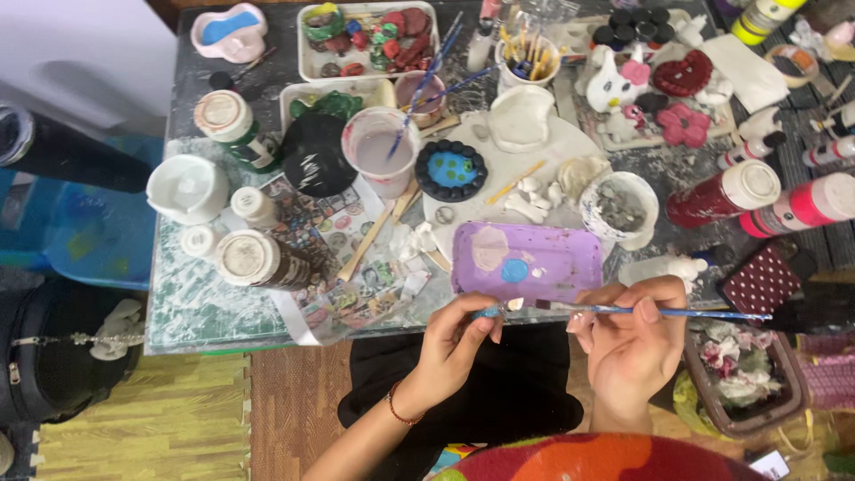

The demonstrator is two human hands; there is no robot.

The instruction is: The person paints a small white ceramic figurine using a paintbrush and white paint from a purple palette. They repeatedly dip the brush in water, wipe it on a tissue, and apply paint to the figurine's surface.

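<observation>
My left hand [456, 337], a thin bracelet on its wrist, pinches a small blue-and-white piece [499, 309] at the near table edge. A thin blue-handled paintbrush [677, 313] lies level in my right hand [631, 343], its tip just to the right of that piece. Right behind both hands lies a purple tray [570, 267] used as a palette, with a pale pink blotch and a blue blotch of paint on it.
The table [191, 307] is crowded: a water cup with brushes [381, 147], a round blue-and-black piece [451, 169], white plaster pieces, paint bottles [721, 193] at right, jars [254, 258] at left, trays of painted figures at the back. A basket [744, 379] stands at my right.
</observation>
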